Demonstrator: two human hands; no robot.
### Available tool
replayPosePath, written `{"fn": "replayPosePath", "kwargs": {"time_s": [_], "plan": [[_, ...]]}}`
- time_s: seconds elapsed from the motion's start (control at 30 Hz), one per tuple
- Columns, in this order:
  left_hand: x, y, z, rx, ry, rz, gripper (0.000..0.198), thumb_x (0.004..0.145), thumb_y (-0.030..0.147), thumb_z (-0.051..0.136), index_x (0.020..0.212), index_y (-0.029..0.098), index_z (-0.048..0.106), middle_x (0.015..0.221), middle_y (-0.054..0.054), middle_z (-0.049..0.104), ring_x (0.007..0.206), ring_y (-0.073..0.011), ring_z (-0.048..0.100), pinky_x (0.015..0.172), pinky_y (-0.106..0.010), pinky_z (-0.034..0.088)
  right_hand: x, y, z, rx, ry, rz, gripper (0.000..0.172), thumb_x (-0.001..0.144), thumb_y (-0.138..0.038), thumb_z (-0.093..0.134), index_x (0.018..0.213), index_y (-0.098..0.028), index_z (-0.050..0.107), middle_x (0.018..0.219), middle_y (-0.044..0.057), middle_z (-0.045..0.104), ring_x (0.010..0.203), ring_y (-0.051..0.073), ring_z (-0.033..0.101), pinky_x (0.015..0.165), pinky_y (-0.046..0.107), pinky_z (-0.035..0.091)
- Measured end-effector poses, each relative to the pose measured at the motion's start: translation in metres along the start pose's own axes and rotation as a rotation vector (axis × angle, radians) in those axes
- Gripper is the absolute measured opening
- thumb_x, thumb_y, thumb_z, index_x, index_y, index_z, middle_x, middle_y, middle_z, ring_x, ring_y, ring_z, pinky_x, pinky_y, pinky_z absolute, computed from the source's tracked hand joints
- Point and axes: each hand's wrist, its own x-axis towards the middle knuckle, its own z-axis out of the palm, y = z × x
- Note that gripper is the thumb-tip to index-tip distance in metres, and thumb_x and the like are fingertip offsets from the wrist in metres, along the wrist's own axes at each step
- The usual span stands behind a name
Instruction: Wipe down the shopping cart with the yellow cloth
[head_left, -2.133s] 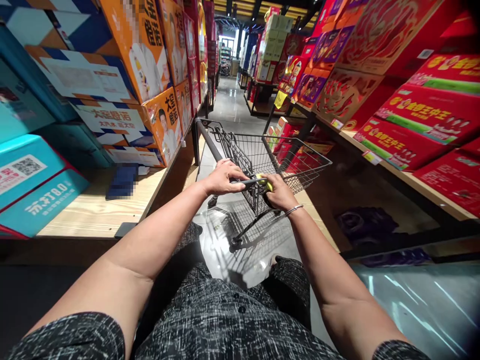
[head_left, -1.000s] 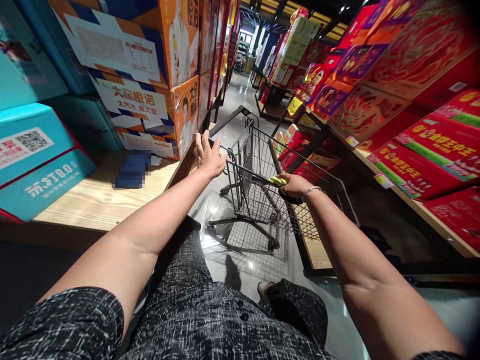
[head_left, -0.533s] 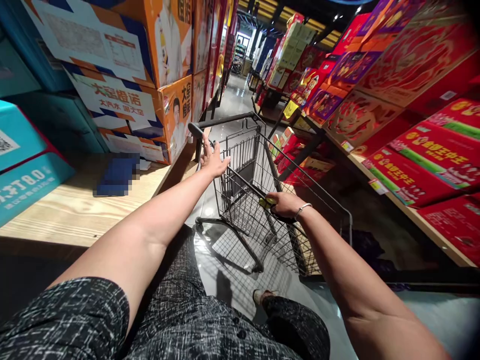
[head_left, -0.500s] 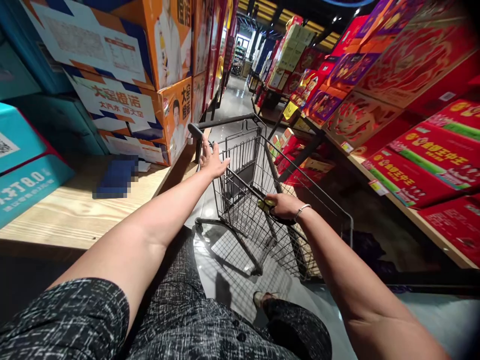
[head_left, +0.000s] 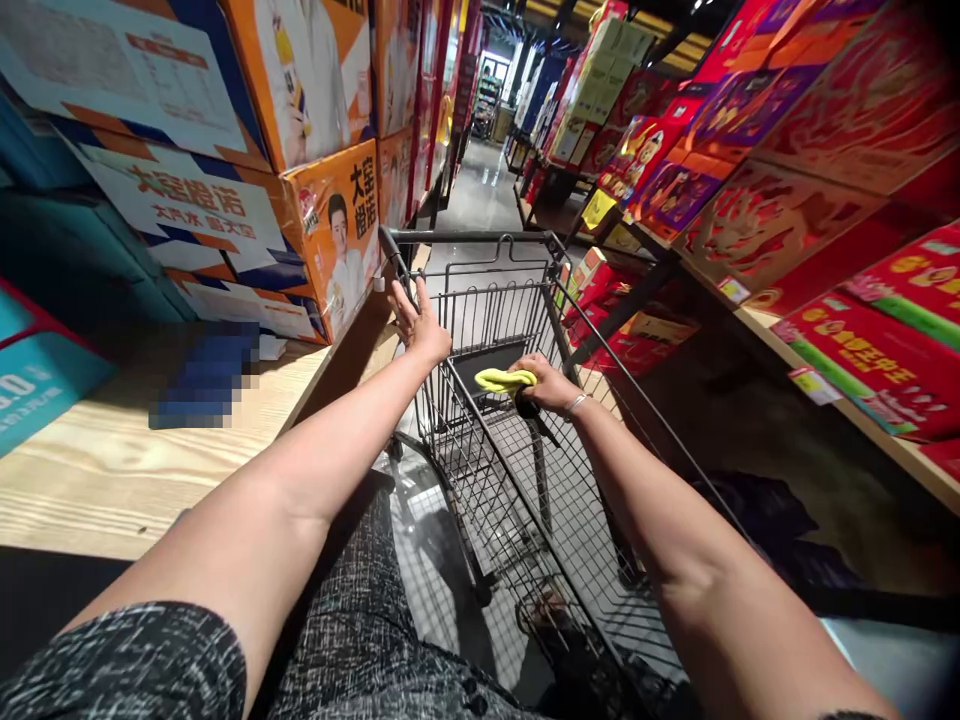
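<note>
A black wire shopping cart [head_left: 510, 455] stands in front of me in the aisle. At the cart's left upper rail, my left hand [head_left: 424, 325] has its fingers stretched out and apart, with the palm against or very near the frame. Over the basket, my right hand [head_left: 551, 380] is closed around a folded yellow cloth [head_left: 504, 381], which loops out from the fingers. Just under that hand shows a dark rounded thing [head_left: 528, 402] whose kind I cannot make out. Inside the basket's near-handle end is a dark flat panel [head_left: 487, 368].
On the left, a wooden display shelf [head_left: 67, 490] bears orange drink cartons [head_left: 334, 235] and teal boxes. Red gift boxes [head_left: 847, 350] are stacked on the right shelf, close to the cart's side. A tiled aisle [head_left: 480, 185] runs away ahead between the displays.
My right hand, with the yellow cloth, has moved left and up, now over the basket. The cart has swung toward me, so more of its inside shows. My left hand stays by the left rail.
</note>
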Motion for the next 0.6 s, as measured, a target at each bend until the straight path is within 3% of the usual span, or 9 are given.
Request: {"fn": "replayPosePath", "kwargs": {"time_s": [0.07,0.1,0.13,0.2,0.27,0.37,0.47,0.53,0.6], "plan": [[0.002,0.000,-0.009,0.114,0.006,0.216,0.082,0.083,0.014,0.070,0.157,0.030,0.039,0.170,-0.010,0.024,0.158,-0.0373,0.009,0.124,-0.061,0.018,0.023,0.001,0.007,0.027,0.046,-0.044,0.030,0.063,-0.011,0.062,0.090,-0.020,0.072,0.107,0.005,0.051,0.108,0.019,0.055,0.104,0.036,0.049],[0.005,0.000,-0.013,0.178,-0.056,0.346,0.062,0.086,0.020,0.070,0.145,0.032,0.055,0.160,-0.010,0.043,0.154,-0.0374,0.021,0.122,-0.061,0.020,0.034,0.000,0.009,0.043,0.084,-0.069,0.026,0.065,-0.013,0.064,0.088,-0.020,0.073,0.107,0.005,0.051,0.107,0.019,0.055,0.104,0.036,0.049],[0.008,-0.001,-0.016,0.238,-0.158,0.466,0.043,0.088,0.026,0.069,0.130,0.031,0.067,0.144,-0.009,0.061,0.146,-0.0364,0.037,0.119,-0.059,0.025,0.044,-0.001,0.009,0.064,0.126,-0.095,0.023,0.067,-0.015,0.066,0.087,-0.020,0.075,0.108,0.005,0.051,0.107,0.019,0.055,0.105,0.037,0.048],[0.019,-0.001,-0.020,0.322,-0.382,0.618,0.022,0.090,0.037,0.069,0.109,0.029,0.075,0.110,-0.005,0.076,0.121,-0.0308,0.059,0.109,-0.050,0.037,0.063,-0.007,0.010,0.132,0.190,-0.148,0.018,0.068,-0.020,0.071,0.085,-0.020,0.076,0.107,0.005,0.051,0.106,0.019,0.055,0.106,0.039,0.047],[0.029,0.000,-0.022,0.358,-0.516,0.653,0.024,0.088,0.045,0.070,0.104,0.028,0.076,0.095,-0.001,0.077,0.101,-0.0254,0.066,0.094,-0.038,0.044,0.081,-0.016,0.013,0.247,0.200,-0.208,0.016,0.067,-0.024,0.074,0.083,-0.021,0.076,0.106,0.004,0.052,0.105,0.019,0.056,0.104,0.040,0.048],[0.036,0.002,-0.021,0.400,-0.552,0.607,0.025,0.082,0.049,0.075,0.096,0.028,0.076,0.088,0.000,0.076,0.087,-0.0240,0.067,0.075,-0.032,0.044,0.102,-0.030,0.030,0.478,0.269,-0.206,0.030,0.065,-0.026,0.073,0.095,-0.023,0.074,0.107,0.003,0.056,0.103,0.019,0.057,0.099,0.038,0.050],[0.033,0.003,-0.019,0.430,-0.463,0.545,0.020,0.085,0.043,0.069,0.093,0.026,0.075,0.085,-0.002,0.074,0.082,-0.0250,0.067,0.070,-0.032,0.042,0.109,-0.042,0.056,0.756,0.410,0.021,0.049,0.065,-0.027,0.067,0.114,-0.023,0.063,0.106,0.003,0.059,0.096,0.018,0.058,0.091,0.036,0.053],[0.029,0.003,-0.018,0.418,-0.380,0.507,0.022,0.090,0.042,0.062,0.098,0.025,0.074,0.087,-0.004,0.075,0.083,-0.0259,0.068,0.069,-0.033,0.043,0.104,-0.047,0.072,0.937,0.349,0.105,0.055,0.067,-0.032,0.065,0.121,-0.026,0.053,0.106,0.002,0.061,0.094,0.018,0.059,0.086,0.035,0.055],[0.027,0.003,-0.018,0.399,-0.351,0.487,0.026,0.093,0.044,0.057,0.100,0.025,0.073,0.088,-0.005,0.075,0.083,-0.0264,0.068,0.070,-0.033,0.044,0.092,-0.051,0.084,1.085,0.223,0.066,0.060,0.071,-0.041,0.065,0.126,-0.030,0.046,0.114,0.002,0.061,0.099,0.019,0.060,0.085,0.036,0.057]]}}
